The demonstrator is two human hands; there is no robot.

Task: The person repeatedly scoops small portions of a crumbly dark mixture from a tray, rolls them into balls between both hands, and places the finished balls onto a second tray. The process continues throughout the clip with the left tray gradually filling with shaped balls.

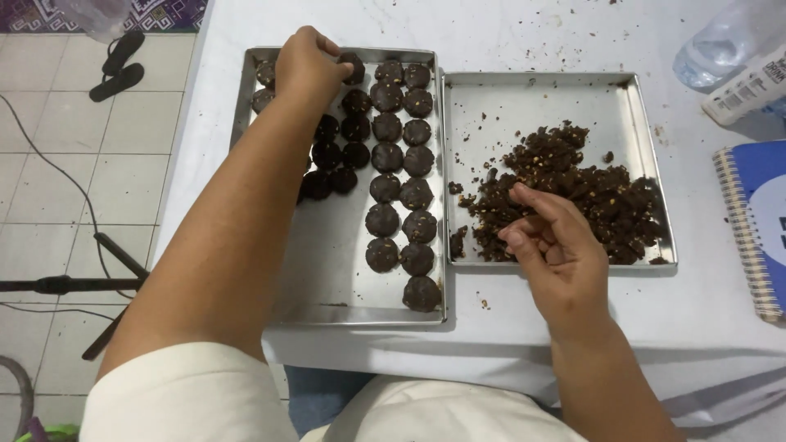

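- Two steel trays sit side by side and touching on a white table, seen from the head camera; the left tray nearly reaches the table's near edge, and its lower left part is bare metal
- The right tray has bare metal across its top and left, with a heap of dark crumbly dough piled toward its right and near side
- The left hand is curled at the far edge of the left tray, fingertips pinching a dark dough ball
- Rows of dough balls, round, slightly flattened, flecked with pale bits, fill the tray's right and top
- The right hand hovers half open over the heap's near edge, fingers loosely bent and touching crumbs
- A spiral notebook and a plastic bottle lie at the right table edge
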